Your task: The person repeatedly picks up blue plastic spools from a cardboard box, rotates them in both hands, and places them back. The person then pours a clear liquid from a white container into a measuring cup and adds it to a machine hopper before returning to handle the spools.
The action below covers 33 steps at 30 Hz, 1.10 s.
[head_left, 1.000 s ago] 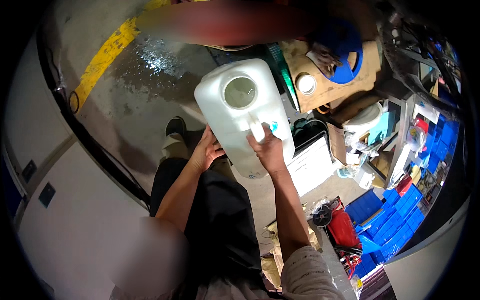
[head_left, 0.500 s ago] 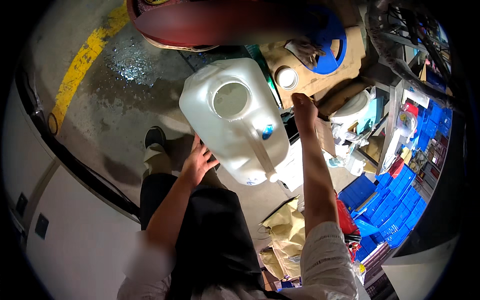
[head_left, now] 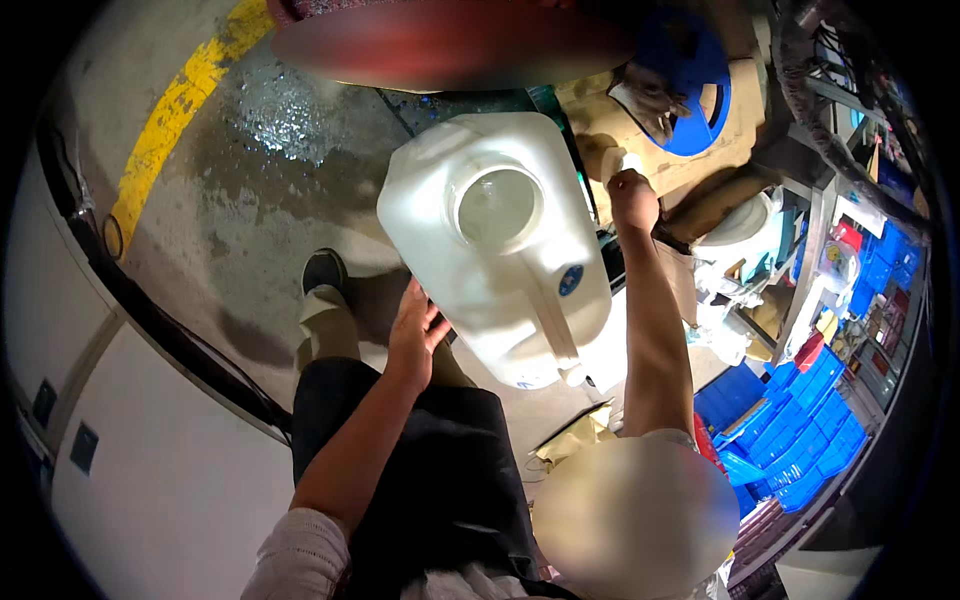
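Observation:
A large translucent white plastic jug (head_left: 430, 215) stands in front of me, its round mouth uncovered, with a moulded handle and a small blue oval sticker. My left hand (head_left: 411, 335) rests against the jug's near left side, fingers apart; part of the fingertips is hidden at its edge. To the right of the jug, my right hand (head_left: 634, 203) is closed on a white round screw cap (head_left: 625, 164), tilted on edge over a cardboard sheet. The grip's far side is hidden.
A blue ring-shaped plastic piece (head_left: 700, 125) and a worn glove (head_left: 645, 100) lie on the cardboard (head_left: 590, 110). A red tub (head_left: 400, 45) stands at the far side. Blue bins (head_left: 790, 425) fill the right. Shiny bits (head_left: 280, 120) litter the floor near a yellow line (head_left: 170, 120).
My right hand has reached the white cap, which lay flat on the cardboard, and now grips it tilted up. My left hand has stayed at the jug's side. The view has shifted slightly.

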Available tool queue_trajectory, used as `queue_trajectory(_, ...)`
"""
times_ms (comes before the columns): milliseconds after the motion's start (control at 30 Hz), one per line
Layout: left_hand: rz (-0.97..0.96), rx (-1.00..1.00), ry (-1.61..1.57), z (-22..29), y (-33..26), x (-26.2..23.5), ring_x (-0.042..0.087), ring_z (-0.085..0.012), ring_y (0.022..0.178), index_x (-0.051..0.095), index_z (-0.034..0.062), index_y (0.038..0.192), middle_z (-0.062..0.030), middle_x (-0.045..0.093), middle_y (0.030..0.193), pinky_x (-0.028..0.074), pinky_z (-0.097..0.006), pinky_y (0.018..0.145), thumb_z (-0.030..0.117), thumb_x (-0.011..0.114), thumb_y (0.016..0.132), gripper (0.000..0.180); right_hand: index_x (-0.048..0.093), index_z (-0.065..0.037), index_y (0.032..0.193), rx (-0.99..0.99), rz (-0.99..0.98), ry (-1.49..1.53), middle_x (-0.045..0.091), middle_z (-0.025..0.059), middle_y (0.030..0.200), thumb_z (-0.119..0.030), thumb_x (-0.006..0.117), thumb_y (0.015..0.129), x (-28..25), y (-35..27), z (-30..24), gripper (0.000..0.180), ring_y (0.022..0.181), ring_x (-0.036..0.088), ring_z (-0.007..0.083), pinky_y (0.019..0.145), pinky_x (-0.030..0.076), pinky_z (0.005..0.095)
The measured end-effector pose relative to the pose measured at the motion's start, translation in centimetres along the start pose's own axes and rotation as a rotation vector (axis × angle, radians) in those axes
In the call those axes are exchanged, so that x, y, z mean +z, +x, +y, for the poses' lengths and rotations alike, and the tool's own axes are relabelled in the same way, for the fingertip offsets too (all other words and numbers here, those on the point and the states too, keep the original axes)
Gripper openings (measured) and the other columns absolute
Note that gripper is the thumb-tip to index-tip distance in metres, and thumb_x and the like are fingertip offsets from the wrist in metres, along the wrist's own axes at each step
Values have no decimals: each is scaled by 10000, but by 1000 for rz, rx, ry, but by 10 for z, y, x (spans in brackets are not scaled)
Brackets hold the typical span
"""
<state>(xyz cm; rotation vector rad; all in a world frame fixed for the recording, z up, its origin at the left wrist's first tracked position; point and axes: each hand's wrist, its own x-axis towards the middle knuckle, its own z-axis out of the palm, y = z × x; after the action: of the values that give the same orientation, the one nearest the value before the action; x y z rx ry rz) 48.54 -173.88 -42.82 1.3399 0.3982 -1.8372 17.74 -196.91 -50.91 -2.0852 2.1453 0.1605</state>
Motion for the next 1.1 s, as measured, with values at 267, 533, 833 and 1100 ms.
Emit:
queue_trajectory(267, 105, 721, 688, 20, -66, 11, 459, -220, 1171, 449, -3, 1280, -129, 451, 1266, 383, -317, 973, 131, 482, 940, 367, 600, -37, 791, -14, 46, 585, 590, 88, 716, -72, 674, 754, -184, -89, -94, 89, 595, 565, 187, 541, 449, 286)
queue_trajectory(533, -556, 134, -437, 97, -120, 47, 320, -274, 1303, 113, 207, 1474, -86, 250, 1459, 371, -487, 980, 442, 617, 826, 853, 621, -101, 845, -714, -199, 532, 558, 41, 733, -83, 731, 667, -238, -180, -219, 210, 638, 598, 212, 533, 491, 303)
queue_trajectory(833, -356, 144, -301, 108, -128, -8, 347, -265, 1283, 158, 215, 1462, -65, 314, 1408, 352, -469, 1016, 392, 677, 782, 874, 598, -64, 813, -566, -134, 590, 571, 65, 730, -29, 704, 740, -238, -173, -231, 134, 548, 582, 195, 471, 465, 280)
queue_trajectory(1100, -259, 166, -124, 92, -127, -40, 354, -264, 1261, 188, 215, 1456, -52, 315, 1385, 348, -491, 1009, 370, 698, 766, 872, 594, -93, 876, -681, 103, -169, 565, 45, 836, -158, 671, 766, -179, -134, -210, 149, 704, 611, 220, 545, 492, 325)
